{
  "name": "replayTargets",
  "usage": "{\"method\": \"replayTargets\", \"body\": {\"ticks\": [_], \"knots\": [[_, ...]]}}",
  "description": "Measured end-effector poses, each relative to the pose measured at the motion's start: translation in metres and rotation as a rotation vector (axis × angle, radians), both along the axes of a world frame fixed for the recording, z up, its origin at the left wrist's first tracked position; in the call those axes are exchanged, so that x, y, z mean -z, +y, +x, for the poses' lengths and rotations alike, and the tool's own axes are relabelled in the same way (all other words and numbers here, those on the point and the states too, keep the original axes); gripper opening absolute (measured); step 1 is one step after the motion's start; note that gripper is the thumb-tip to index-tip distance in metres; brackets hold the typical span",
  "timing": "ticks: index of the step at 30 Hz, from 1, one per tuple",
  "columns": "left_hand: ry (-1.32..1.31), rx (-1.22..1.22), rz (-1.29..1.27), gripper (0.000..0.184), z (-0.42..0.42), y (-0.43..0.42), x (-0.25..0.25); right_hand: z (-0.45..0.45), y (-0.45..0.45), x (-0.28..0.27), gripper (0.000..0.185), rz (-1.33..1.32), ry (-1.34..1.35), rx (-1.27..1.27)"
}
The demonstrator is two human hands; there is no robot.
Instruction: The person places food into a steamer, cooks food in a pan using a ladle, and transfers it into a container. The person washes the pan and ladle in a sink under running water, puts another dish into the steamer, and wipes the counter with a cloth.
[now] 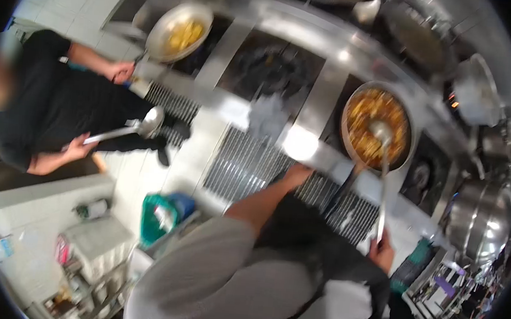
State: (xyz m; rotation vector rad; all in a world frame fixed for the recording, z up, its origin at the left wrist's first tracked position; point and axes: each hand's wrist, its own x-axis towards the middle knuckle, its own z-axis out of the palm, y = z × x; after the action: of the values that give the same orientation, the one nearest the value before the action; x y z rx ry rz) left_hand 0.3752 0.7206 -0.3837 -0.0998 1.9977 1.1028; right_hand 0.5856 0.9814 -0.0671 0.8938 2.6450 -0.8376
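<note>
My right hand [382, 251] is closed around the long handle of a ladle [383, 193]. The ladle's bowl rests in a frying pan [409, 152] full of orange-brown food pieces in sauce. The pan sits on a stove burner, its dark handle [343, 190] pointing toward my body. My left hand [298, 173] is at the front edge of the stove, left of that handle and apart from it. Its fingers are too blurred to make out. A grey cloth [268, 117] hangs over the stove front beyond my left hand.
At the left a co-worker in black [86, 101] holds a pan [178, 33] of yellow food and another ladle [132, 129]. A large steel pot [480, 216] stands at the right. A green-lined bin [157, 221] is behind on the left. Floor grates [240, 164] run along the stove.
</note>
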Motion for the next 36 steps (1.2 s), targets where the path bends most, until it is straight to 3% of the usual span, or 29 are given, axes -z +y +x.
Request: {"method": "replayTargets", "body": {"ticks": [1,2,3,4,7,11,16,19,23,25,27,31,33,35,36], "knots": [[-0.051,-0.12,0.113,0.045,-0.005,0.004,-0.018,0.004,0.004,0.004,0.052,0.055,-0.073,-0.018],[-0.102,-0.24,0.227,0.051,-0.012,0.008,-0.038,0.008,0.004,0.015,0.055,0.059,0.031,-0.007],[-0.089,-0.287,0.234,0.05,-0.009,0.011,-0.026,0.006,-0.004,0.014,0.054,0.026,0.187,-0.03],[-0.169,-0.288,0.258,0.048,-0.008,0.007,-0.024,0.002,-0.008,0.009,0.053,0.027,0.146,-0.021],[-0.062,-0.064,0.345,0.045,0.01,-0.005,0.078,-0.011,-0.021,-0.012,0.05,0.009,0.026,0.035],[-0.236,-0.339,0.297,0.041,-0.004,0.002,-0.009,-0.01,-0.026,-0.009,0.05,0.008,0.012,0.077],[-0.35,-0.315,0.331,0.053,-0.009,-0.007,-0.002,-0.018,-0.035,-0.018,0.05,0.044,-0.025,0.102],[-0.34,-0.293,0.35,0.05,-0.008,-0.008,0.008,-0.018,-0.037,-0.013,0.049,0.054,0.004,0.117],[-0.119,-0.338,0.347,0.037,-0.005,0.006,0.003,-0.017,-0.038,-0.006,0.049,0.071,0.03,0.119],[0.224,-0.162,0.336,0.036,0.004,0.006,0.072,-0.018,-0.041,-0.007,0.049,0.071,-0.024,0.131],[0.33,-0.057,0.265,0.037,0.004,0.006,0.078,-0.017,-0.044,-0.007,0.048,0.035,-0.009,0.162],[0.18,-0.037,0.026,0.03,0.0,0.008,0.032,-0.017,-0.046,0.001,0.042,-0.032,0.003,0.201],[0.263,-0.103,-0.046,0.031,0.002,0.013,0.017,-0.019,-0.046,0.003,0.033,-0.038,-0.018,0.168],[0.461,-0.232,-0.075,0.034,0.016,0.015,0.029,-0.017,-0.038,0.012,0.027,-0.026,-0.02,0.12],[0.369,-0.024,-0.13,0.049,0.019,0.005,0.073,-0.012,-0.032,0.024,0.025,-0.012,-0.011,0.089]]}}
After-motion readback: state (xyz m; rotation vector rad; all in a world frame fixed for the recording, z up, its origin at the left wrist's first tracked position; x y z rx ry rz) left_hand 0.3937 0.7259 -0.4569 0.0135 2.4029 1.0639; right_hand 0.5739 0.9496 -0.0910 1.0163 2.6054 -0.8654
